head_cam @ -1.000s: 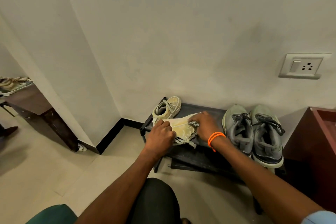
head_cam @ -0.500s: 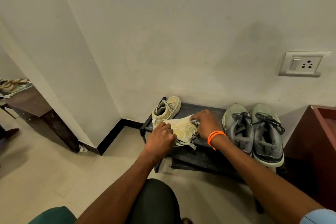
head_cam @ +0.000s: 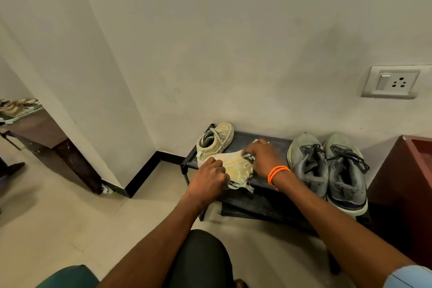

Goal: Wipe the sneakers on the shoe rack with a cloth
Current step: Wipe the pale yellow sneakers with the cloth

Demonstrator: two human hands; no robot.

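On the black shoe rack (head_cam: 266, 196), our right hand (head_cam: 263, 156) has slid its bunched grey cloth (head_cam: 249, 156) slightly along the cream canvas sneaker (head_cam: 235, 167). Left hand (head_cam: 208, 179) fingers stay curled on its heel; wiping continues.

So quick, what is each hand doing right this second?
Left hand: fingers curled, gripping the cream sneaker lying on its side on the shoe rack.
Right hand: pressing a small cloth against that sneaker, fingers curled round it.

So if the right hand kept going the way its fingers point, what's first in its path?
Probably the upright cream sneaker just past the tipped sneaker the right hand is on; depth is unclear.
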